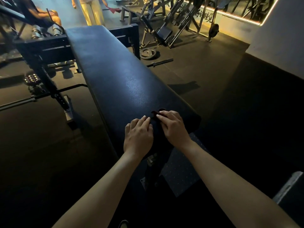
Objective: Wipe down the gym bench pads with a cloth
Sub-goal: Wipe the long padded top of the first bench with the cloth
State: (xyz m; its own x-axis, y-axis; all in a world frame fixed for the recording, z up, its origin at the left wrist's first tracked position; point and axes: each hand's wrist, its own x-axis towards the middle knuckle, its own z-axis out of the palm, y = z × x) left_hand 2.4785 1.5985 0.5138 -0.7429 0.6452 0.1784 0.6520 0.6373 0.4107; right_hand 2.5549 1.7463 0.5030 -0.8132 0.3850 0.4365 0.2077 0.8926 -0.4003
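Observation:
A long black bench pad (115, 74) runs from the near middle away to the upper left. Both hands rest on its near end. My right hand (173, 127) pinches a small dark red cloth (155, 114) against the pad; only a bit of the cloth shows past the fingertips. My left hand (139, 134) lies flat beside it, fingers straight and pressing on the pad just left of the cloth. The bench's near leg (153, 168) shows below my wrists.
A black rack frame (49, 51) with dumbbells stands left of the bench. A weight plate (148, 53) and a short bar (160, 62) lie on the floor to the right. Two people (92, 10) are at the far end. Machines line the back right wall.

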